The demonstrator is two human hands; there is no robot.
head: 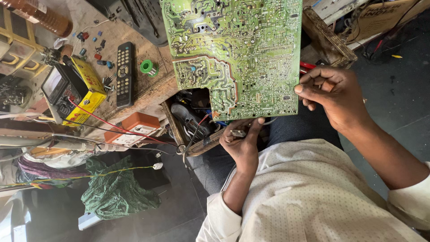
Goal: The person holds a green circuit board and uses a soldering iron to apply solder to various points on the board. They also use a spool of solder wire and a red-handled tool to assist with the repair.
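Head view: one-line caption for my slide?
Both hands, left and right, steady a green circuit board above a cluttered wooden workbench.

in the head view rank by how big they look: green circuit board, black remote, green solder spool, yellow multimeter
1. Green circuit board, by far the largest.
2. Yellow-cased multimeter and long black remote control look alike in size; unsure.
3. Small green solder spool.

Both hands raised, fingers curled

The left hand (244, 142) points its thumb up with fingers closed; the right hand (332, 93) pinches, wrist bent, forearm bare.
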